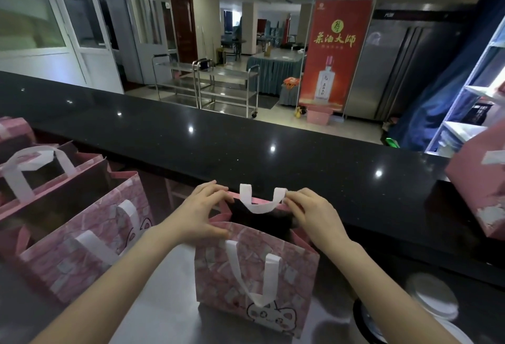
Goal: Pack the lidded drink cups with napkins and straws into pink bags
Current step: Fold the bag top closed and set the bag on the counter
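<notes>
pink bag [257,275], rim pinched by left hand [203,211], right hand [311,214]

Centre bag [257,275]: mouth open upward, with a dark gap between the rims. Left hand [202,212] holds the rim at 9 o'clock, right hand [311,215] at 3. Raised black ledge [246,147] blocks 12. Open bags [82,234] crowd 9–10. Lidded cups [431,297], blurred, at 4. Bare worktop [164,275] strip at 8 is passable.
</notes>
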Demonstrator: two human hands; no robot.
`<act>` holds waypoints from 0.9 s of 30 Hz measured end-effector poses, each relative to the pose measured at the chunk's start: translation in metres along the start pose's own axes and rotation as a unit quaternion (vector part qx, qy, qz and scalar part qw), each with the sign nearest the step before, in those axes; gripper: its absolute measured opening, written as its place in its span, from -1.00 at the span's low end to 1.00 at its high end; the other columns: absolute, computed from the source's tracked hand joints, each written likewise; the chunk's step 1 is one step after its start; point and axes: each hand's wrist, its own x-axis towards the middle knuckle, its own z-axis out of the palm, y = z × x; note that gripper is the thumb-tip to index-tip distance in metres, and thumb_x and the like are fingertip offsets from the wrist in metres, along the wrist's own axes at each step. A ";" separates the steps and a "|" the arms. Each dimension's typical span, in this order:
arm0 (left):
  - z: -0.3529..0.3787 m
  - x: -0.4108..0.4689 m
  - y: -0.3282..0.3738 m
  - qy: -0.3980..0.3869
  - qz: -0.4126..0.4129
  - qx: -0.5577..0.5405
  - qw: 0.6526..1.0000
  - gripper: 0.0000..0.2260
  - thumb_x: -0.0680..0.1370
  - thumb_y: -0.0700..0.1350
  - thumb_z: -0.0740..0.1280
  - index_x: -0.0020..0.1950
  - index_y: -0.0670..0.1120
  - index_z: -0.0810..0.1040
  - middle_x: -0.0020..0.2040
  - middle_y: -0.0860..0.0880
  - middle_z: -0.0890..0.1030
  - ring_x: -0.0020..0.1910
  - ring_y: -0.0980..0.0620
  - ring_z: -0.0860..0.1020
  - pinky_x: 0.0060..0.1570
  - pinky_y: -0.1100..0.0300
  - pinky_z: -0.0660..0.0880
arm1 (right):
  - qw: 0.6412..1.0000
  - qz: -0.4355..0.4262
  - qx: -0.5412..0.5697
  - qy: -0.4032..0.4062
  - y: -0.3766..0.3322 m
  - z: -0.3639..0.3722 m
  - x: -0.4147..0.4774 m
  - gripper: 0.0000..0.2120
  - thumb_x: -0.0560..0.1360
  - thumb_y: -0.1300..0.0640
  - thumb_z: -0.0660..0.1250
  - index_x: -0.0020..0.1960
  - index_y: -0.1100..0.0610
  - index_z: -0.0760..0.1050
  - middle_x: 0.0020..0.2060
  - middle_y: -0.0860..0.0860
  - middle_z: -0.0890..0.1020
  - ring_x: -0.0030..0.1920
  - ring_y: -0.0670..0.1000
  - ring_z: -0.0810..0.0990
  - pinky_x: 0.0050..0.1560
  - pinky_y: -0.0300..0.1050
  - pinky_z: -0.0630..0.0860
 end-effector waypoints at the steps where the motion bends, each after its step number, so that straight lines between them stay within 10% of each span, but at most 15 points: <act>1: 0.000 0.002 -0.001 -0.003 0.003 -0.004 1.000 -0.39 0.23 0.30 0.43 0.26 0.28 0.39 0.33 0.29 0.25 0.42 0.22 0.12 0.39 0.12 0.26 | 1.000 0.007 0.014 0.000 0.000 0.000 -0.001 -0.74 0.61 -0.03 0.18 0.26 -0.05 0.50 -0.04 -0.10 0.55 -0.06 -0.07 0.54 -0.10 -0.08 0.52; 9: 0.004 0.006 -0.009 0.021 0.071 -0.079 0.994 -0.47 0.26 0.23 0.52 0.15 0.25 0.41 0.06 0.28 0.32 -0.01 0.21 0.56 -0.06 0.27 0.54 | 0.978 0.072 0.054 -0.190 -0.003 -0.017 -0.017 0.01 0.17 -0.40 0.44 0.50 -0.23 0.07 0.17 -0.21 0.34 0.19 -0.18 0.38 0.21 -0.22 0.41; 17: 0.022 0.002 -0.025 0.066 0.047 -0.105 0.991 -0.49 0.30 0.00 0.59 -0.14 0.23 0.23 -0.25 0.15 0.58 -0.28 0.18 0.59 -0.34 0.25 0.55 | 0.976 0.076 -0.109 -0.173 -0.027 -0.010 -0.038 -0.55 0.41 0.10 0.38 0.27 -0.12 0.48 0.01 -0.13 0.53 0.00 -0.08 0.53 0.01 -0.08 0.54; 27: 0.019 -0.011 -0.042 0.092 0.219 0.015 0.971 -0.81 0.38 -0.24 0.52 -0.11 -0.04 0.59 -0.16 0.06 0.64 -0.20 0.06 0.60 -0.08 0.25 0.43 | 0.992 0.006 -0.127 0.025 -0.031 0.025 -0.083 -0.72 0.32 0.32 0.50 -0.01 0.12 0.57 -0.12 -0.04 0.62 -0.18 0.05 0.57 -0.22 -0.10 0.50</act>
